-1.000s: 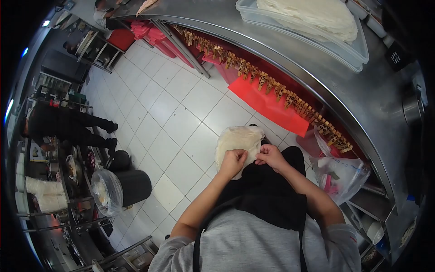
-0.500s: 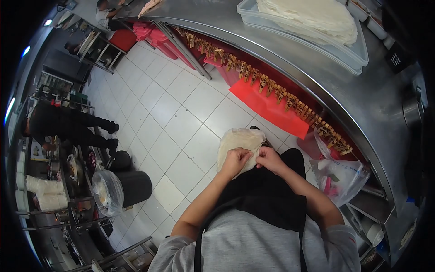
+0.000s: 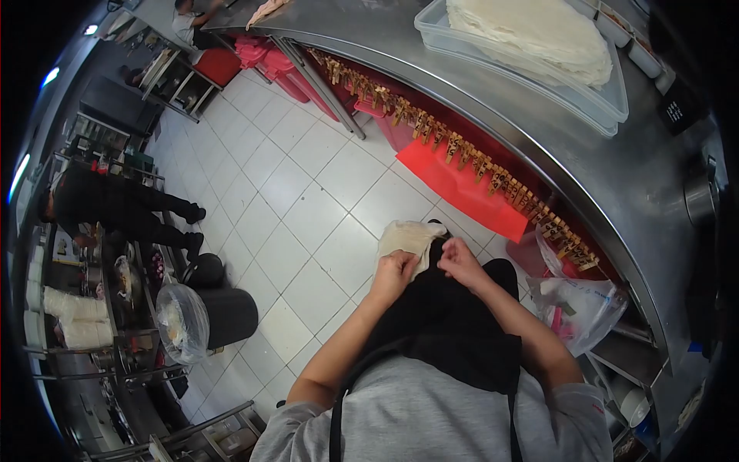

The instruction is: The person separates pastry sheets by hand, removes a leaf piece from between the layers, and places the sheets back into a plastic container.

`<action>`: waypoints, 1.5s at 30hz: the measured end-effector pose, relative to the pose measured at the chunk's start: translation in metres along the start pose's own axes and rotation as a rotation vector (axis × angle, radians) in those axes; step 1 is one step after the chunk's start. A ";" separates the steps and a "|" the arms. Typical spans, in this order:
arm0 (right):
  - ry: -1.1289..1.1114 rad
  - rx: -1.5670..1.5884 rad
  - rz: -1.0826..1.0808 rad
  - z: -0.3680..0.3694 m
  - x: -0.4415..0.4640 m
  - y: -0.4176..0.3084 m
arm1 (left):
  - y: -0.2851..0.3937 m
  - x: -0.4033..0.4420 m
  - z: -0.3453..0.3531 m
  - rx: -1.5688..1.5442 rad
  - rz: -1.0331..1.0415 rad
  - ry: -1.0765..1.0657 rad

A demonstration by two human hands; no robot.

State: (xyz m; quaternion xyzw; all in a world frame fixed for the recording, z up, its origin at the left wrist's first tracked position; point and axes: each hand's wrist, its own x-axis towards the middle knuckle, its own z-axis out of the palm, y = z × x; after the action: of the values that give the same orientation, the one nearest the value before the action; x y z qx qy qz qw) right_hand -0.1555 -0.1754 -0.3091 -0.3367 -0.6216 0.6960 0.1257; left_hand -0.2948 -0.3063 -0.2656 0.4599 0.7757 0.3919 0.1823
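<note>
A thin, limp, cream-coloured sheet point(image 3: 402, 236), like a dough wrapper, hangs over my lap. My left hand point(image 3: 396, 272) is closed on its near edge, fingers pinched together. Just right of the sheet, my right hand point(image 3: 459, 264) is above the black apron point(image 3: 454, 308) with its fingers curled in. Whether anything is between those fingers is hidden. A stack of similar pale sheets point(image 3: 531, 35) fills a clear plastic container point(image 3: 523, 92) on the steel counter at the upper right.
Wooden clothespins point(image 3: 454, 142) line the steel counter's point(image 3: 369, 38) edge, above a red sheet point(image 3: 462, 189). A clear plastic bag point(image 3: 581, 308) hangs at right. On the left are a lined black bin point(image 3: 231, 317) and a person in dark clothes point(image 3: 115, 204) at shelves. White tiles cover the floor.
My right hand has moved away from the sheet to the right. My left hand still pinches the sheet, whose right part now hangs narrower. The view has shifted slightly.
</note>
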 end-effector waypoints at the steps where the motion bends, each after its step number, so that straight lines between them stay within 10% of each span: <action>1: 0.078 -0.128 -0.164 0.003 0.005 -0.005 | 0.000 -0.001 0.002 -0.012 0.044 -0.033; 7: 0.025 -0.942 -0.830 0.019 0.004 -0.077 | 0.013 0.005 -0.022 0.088 0.157 -0.276; 13: -0.612 -0.540 -0.313 0.029 0.035 -0.072 | 0.012 0.013 -0.058 0.180 0.234 -0.233; 19: -0.333 -0.536 -0.396 0.043 0.038 -0.083 | 0.028 0.022 -0.077 0.386 0.182 -0.046; 22: -0.074 -0.344 -0.312 0.053 0.039 -0.081 | 0.041 0.019 -0.072 0.446 0.012 0.381; 29: -0.011 -0.121 -0.482 0.074 0.033 -0.087 | -0.004 0.027 -0.051 -0.404 -0.439 0.645; 33: 0.062 0.021 -0.434 0.073 0.034 -0.082 | 0.008 0.034 -0.052 0.121 -0.375 0.725; 39: -0.067 -0.148 -0.295 0.061 0.013 -0.112 | 0.031 0.050 -0.056 -0.645 -0.388 0.409; 45: -0.238 0.279 -0.148 0.057 0.009 -0.136 | 0.051 0.056 -0.079 -0.462 -0.275 0.198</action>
State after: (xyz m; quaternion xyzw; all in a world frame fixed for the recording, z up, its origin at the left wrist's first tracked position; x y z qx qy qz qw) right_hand -0.2310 -0.1876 -0.1825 -0.1846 -0.5525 0.7993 0.1477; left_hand -0.3450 -0.2788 -0.1723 0.2560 0.7350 0.5730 0.2570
